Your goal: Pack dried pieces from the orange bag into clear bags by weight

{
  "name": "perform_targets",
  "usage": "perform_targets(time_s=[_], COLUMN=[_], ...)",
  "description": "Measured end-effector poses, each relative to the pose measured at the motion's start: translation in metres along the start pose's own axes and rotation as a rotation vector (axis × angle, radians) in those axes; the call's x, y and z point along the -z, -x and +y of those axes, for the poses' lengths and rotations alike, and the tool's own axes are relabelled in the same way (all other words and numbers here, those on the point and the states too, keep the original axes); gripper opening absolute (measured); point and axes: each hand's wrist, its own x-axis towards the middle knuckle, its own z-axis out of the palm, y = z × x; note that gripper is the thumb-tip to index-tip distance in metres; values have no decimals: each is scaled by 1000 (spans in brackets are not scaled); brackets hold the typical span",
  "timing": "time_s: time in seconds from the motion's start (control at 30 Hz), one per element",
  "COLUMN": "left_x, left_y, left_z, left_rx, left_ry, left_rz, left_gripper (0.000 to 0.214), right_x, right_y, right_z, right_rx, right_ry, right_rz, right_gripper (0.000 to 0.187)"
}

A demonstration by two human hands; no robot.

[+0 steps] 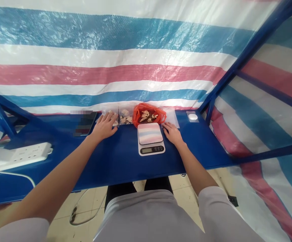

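My left hand lies flat, fingers spread, over a clear plastic bag of pale dried slices. Beside it is a second clear bag with similar dried slices. An open red plastic bag holds more dried pieces, which look like sliced roots or mushrooms. In front of it sits a white kitchen scale with a shiny plate and a small display; nothing rests on the plate. My right hand rests right of the scale, fingers extended, its tips at the edge of a flat clear bag.
A dark phone-like slab lies left of my left hand. A white power strip with a cable stands at the far left. A round white object sits on the right of the blue table. Blue frame bars and striped sheeting enclose the table.
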Motion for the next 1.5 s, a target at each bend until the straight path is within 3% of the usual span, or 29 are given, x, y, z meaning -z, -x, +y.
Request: perform_targets(time_s=[0.13,0.53,0.73,1.0,1.5], left_x=[-6,-18,-10,-15,-9], left_y=[-4,-16,-16,-22,-22], left_z=[-15,-38,-40,-44,-44], left_rx=[-51,-153,-145,-194,-67], left_ry=[-47,62,15,29,283], left_rz=[-83,-31,-84,-84,3], left_gripper=[65,40,44,45,40], right_x=[0,-1,-2,1,1], right_y=[0,-2,-1,-2,-2], right_z=[1,5,6,4,3], right_rx=[0,24,11,-6,-1], right_ry=[3,-30,-30,-13,-42], right_rz=[5,5,24,-6,12], right_gripper=[39,39,38,39,41])
